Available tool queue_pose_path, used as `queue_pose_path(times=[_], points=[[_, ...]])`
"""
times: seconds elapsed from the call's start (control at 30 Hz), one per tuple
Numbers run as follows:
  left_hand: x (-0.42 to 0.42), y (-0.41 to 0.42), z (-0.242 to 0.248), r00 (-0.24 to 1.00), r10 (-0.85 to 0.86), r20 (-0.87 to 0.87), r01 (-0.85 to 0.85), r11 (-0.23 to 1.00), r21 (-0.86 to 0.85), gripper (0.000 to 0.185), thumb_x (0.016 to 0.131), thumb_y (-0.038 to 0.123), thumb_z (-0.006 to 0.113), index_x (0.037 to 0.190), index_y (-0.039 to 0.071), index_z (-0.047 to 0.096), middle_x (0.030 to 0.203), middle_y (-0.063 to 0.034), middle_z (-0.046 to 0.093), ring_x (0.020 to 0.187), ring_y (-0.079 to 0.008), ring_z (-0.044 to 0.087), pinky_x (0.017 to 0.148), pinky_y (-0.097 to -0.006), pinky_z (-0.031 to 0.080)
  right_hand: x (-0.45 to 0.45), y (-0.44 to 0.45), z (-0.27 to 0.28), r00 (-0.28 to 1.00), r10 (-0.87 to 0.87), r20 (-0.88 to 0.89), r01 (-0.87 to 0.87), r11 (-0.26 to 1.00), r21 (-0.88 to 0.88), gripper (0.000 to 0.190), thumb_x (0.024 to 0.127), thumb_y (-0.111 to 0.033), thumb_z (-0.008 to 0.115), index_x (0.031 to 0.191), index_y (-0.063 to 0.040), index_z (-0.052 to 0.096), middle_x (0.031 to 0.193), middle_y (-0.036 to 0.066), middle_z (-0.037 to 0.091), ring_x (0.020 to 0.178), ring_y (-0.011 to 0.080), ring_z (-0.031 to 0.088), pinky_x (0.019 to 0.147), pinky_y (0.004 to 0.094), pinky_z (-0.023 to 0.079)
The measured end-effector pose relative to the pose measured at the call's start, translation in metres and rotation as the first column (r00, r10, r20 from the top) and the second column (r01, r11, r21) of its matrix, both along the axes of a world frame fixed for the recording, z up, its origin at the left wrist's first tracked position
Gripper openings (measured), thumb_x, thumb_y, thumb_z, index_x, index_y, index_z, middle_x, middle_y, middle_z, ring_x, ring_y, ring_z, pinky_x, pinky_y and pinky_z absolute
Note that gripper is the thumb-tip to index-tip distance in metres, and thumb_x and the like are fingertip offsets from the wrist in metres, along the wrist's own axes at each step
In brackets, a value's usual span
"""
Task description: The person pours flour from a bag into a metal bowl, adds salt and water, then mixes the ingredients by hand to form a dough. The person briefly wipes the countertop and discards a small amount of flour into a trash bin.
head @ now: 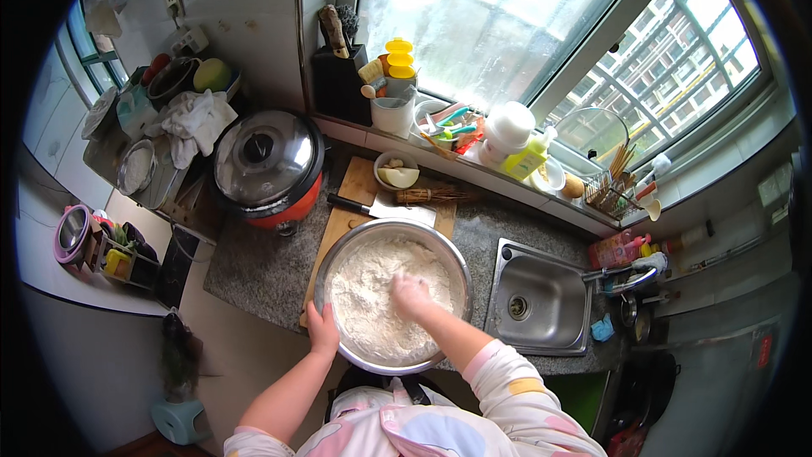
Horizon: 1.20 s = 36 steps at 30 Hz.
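Note:
A wide stainless steel bowl (467,282) full of white flour (374,330) stands before me, partly over a wooden cutting board (358,181). My left hand (324,330) grips the bowl's near left rim, thumb on top. Inside, my right hand (411,296) is down in the flour, slightly blurred, its fingertips hidden. The flour looks loose and clumpy around it. Just behind the bowl lies a cleaver (403,208) with a black handle, its blade partly covered by the rim. Past that sits a small bowl (379,162) holding a pale wedge of food (399,178).
A stainless sink (552,295) is set into the granite counter (254,266) at right. An orange electric pot (292,203) with a glass lid stands at left. Beside the cleaver lies a straw brush (431,195). Containers and utensils crowd the windowsill (469,171).

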<state>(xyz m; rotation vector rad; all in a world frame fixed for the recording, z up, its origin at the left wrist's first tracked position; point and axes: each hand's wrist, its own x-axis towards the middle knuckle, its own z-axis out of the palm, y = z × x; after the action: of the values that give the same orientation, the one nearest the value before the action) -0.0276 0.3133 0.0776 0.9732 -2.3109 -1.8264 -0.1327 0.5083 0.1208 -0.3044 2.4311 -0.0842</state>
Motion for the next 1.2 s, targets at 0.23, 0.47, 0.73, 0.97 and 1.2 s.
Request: queue_pose_path(times=[0.23, 0.47, 0.73, 0.97, 1.2], points=[[0.001, -0.001, -0.008, 1.000, -0.004, -0.010, 0.003, 1.000, -0.006, 0.044, 0.095, 0.020, 0.054, 0.131, -0.002, 0.043, 0.122, -0.0256, 0.052, 0.112, -0.0339, 0.053, 0.096, -0.0402, 0.041, 0.086, 0.021, 0.030, 0.850, 0.523, -0.060, -0.526, 0.850, -0.042, 0.053, 0.090, -0.019, 0.046, 0.142, -0.013, 0.038, 0.149, 0.019, 0.034, 0.139, 0.0358, 0.032, 0.111, 0.0563, 0.025], [0.002, -0.003, -0.025, 0.999, 0.020, -0.025, -0.019, 0.999, 0.038, 0.038, 0.096, 0.017, 0.052, 0.128, -0.002, 0.043, 0.120, -0.0207, 0.054, 0.110, -0.0282, 0.054, 0.093, -0.0367, 0.043, 0.017, 0.051, 0.045, 0.687, 0.710, -0.155, -0.673, 0.703, 0.231, 0.053, 0.094, -0.017, 0.044, 0.147, -0.015, 0.035, 0.159, 0.010, 0.016, 0.146, 0.0317, 0.013, 0.117, 0.0524, 0.015], [0.015, 0.019, -0.018, 0.983, 0.173, -0.059, -0.159, 0.969, 0.188, 0.031, 0.096, 0.018, 0.051, 0.116, -0.004, 0.047, 0.115, -0.0223, 0.054, 0.104, -0.0320, 0.054, 0.090, -0.0399, 0.042, 0.034, 0.052, -0.015, 0.935, -0.345, 0.075, 0.353, 0.918, -0.180, 0.056, 0.087, -0.010, 0.048, 0.140, 0.001, 0.035, 0.142, 0.031, 0.037, 0.132, 0.0434, 0.037, 0.108, 0.0450, 0.035], [0.041, 0.036, -0.008, 0.967, 0.249, -0.052, -0.226, 0.934, 0.276, 0.033, 0.097, 0.018, 0.047, 0.123, -0.003, 0.043, 0.120, -0.0188, 0.052, 0.109, -0.0279, 0.052, 0.095, -0.0387, 0.040, 0.076, 0.002, -0.013, 0.973, 0.196, -0.121, -0.213, 0.966, -0.144, 0.054, 0.091, -0.016, 0.047, 0.143, -0.011, 0.034, 0.148, 0.025, 0.032, 0.131, 0.0453, 0.039, 0.104, 0.0484, 0.041], [0.022, 0.003, 0.009, 0.988, 0.154, -0.016, -0.134, 0.899, 0.417, 0.047, 0.089, 0.012, 0.062, 0.128, -0.002, 0.040, 0.118, -0.0159, 0.055, 0.107, -0.0230, 0.053, 0.093, -0.0363, 0.044, 0.062, 0.083, 0.025, 0.983, 0.171, -0.070, -0.179, 0.976, -0.128, 0.031, 0.085, -0.006, 0.053, 0.114, -0.009, 0.062, 0.118, 0.018, 0.058, 0.102, 0.0331, 0.063, 0.086, 0.0399, 0.053]])
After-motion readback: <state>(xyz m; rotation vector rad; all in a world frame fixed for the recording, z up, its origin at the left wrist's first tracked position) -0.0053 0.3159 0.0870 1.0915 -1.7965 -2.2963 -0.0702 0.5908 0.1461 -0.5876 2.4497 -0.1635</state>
